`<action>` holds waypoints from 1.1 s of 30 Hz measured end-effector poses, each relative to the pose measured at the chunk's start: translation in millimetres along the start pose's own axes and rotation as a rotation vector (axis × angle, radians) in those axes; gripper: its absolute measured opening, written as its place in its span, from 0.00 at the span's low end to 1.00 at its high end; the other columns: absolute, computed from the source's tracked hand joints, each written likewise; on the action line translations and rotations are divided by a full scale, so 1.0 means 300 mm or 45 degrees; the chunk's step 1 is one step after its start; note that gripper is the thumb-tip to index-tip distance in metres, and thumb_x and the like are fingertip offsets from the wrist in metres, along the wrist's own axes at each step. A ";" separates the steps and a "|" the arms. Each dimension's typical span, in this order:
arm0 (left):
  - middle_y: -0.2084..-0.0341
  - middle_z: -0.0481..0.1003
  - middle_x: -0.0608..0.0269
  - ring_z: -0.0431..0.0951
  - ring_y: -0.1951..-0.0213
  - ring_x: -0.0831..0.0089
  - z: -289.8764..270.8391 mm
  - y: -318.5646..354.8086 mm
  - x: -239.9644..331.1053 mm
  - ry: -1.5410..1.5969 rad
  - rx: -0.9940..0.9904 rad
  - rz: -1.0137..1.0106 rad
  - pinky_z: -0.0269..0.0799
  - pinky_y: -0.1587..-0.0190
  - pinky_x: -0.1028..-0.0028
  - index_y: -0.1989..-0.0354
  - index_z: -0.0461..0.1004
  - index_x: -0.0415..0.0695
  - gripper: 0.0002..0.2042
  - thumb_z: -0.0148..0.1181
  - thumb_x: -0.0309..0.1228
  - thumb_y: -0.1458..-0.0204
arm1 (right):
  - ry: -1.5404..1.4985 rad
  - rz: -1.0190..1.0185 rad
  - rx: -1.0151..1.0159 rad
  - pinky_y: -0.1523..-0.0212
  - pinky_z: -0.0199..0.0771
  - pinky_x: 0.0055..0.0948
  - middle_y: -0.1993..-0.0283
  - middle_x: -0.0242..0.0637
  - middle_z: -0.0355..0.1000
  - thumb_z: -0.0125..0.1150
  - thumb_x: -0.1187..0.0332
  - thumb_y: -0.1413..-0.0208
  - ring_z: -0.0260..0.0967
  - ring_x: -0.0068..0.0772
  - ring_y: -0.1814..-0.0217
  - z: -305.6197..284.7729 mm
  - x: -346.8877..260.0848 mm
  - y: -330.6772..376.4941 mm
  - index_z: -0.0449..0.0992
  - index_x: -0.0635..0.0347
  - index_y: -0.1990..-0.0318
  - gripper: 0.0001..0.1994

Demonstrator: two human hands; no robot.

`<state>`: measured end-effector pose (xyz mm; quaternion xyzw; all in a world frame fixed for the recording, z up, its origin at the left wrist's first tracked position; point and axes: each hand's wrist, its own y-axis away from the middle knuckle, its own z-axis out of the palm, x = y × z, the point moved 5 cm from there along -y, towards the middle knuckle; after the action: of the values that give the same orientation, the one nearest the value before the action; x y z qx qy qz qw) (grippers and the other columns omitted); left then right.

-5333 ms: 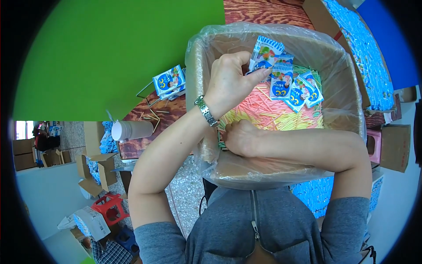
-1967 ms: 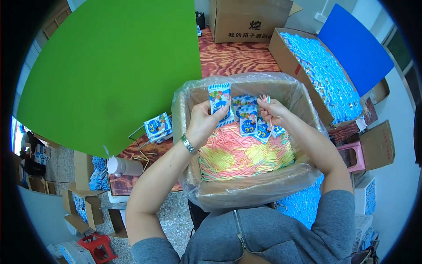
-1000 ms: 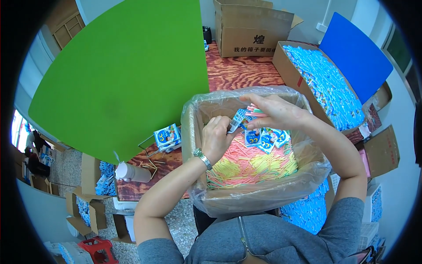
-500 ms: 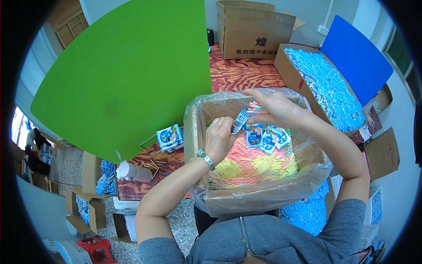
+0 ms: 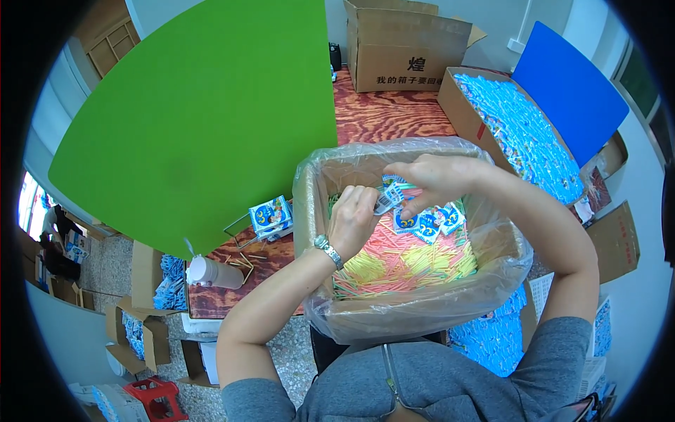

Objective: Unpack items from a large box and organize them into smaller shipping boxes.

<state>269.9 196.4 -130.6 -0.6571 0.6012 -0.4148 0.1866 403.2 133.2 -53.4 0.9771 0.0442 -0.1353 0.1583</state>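
My left hand (image 5: 353,218), a watch on its wrist, pinches a small blue-and-white packet (image 5: 387,200) above the lined carton. Thin pink and green sticks (image 5: 411,190) are closed in my right hand (image 5: 441,176), their ends at the mouth of that packet. How far they reach inside is hidden by the fingers. Below both hands, loose pink, yellow and green sticks (image 5: 394,260) fill the carton (image 5: 309,211), which has a see-through plastic liner (image 5: 415,316) over its rim. Several blue-and-white packets (image 5: 439,221) lie on the sticks near my right hand.
A packet stack (image 5: 271,216) sits in a wire holder left of the carton, near a pale bottle (image 5: 214,273). A green board (image 5: 204,119) stands at left. Far right, a box of filled packets (image 5: 520,133) leans by a blue board (image 5: 573,98). A brown carton (image 5: 408,49) stands behind.
My right hand has moved slightly down and left, bringing the sticks onto the packet's mouth. The packet in my left hand has tilted and shifted a little.
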 end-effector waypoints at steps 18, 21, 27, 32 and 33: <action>0.74 0.74 0.57 0.75 0.69 0.59 0.003 -0.012 0.017 0.005 0.012 -0.054 0.71 0.68 0.64 0.68 0.72 0.41 0.13 0.70 0.29 0.58 | 0.161 0.208 -0.356 0.53 0.74 0.42 0.56 0.58 0.74 0.74 0.50 0.58 0.76 0.49 0.55 0.012 0.022 -0.059 0.60 0.73 0.40 0.45; 0.74 0.73 0.57 0.75 0.69 0.59 -0.004 -0.012 0.005 0.017 -0.019 -0.073 0.70 0.68 0.63 0.67 0.71 0.41 0.13 0.70 0.30 0.57 | 0.448 0.178 -0.375 0.50 0.73 0.43 0.56 0.57 0.75 0.75 0.50 0.61 0.74 0.51 0.51 -0.033 -0.075 -0.099 0.62 0.75 0.43 0.44; 0.77 0.72 0.56 0.74 0.71 0.57 0.008 -0.012 -0.003 0.134 -0.023 -0.095 0.70 0.69 0.63 0.69 0.71 0.40 0.13 0.71 0.31 0.57 | 0.556 0.133 -0.317 0.52 0.74 0.44 0.61 0.56 0.75 0.76 0.52 0.62 0.75 0.53 0.54 -0.081 -0.147 -0.113 0.65 0.73 0.48 0.40; 0.78 0.72 0.55 0.75 0.74 0.59 -0.007 -0.014 -0.011 0.213 -0.042 -0.144 0.71 0.71 0.64 0.70 0.73 0.38 0.13 0.71 0.32 0.56 | 0.292 0.088 0.153 0.57 0.75 0.43 0.61 0.51 0.76 0.69 0.55 0.52 0.76 0.48 0.58 -0.163 -0.147 -0.057 0.65 0.66 0.42 0.34; 0.77 0.73 0.55 0.76 0.74 0.60 -0.003 -0.013 -0.019 0.255 -0.051 -0.224 0.71 0.71 0.66 0.68 0.73 0.38 0.13 0.71 0.32 0.55 | 0.298 0.091 0.150 0.57 0.75 0.43 0.61 0.51 0.76 0.69 0.55 0.52 0.76 0.48 0.58 -0.161 -0.119 -0.033 0.65 0.66 0.42 0.34</action>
<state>272.2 202.9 -129.1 -0.6662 0.5648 -0.4812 0.0754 379.8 156.4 -2.2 0.9947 0.0195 -0.0168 0.0992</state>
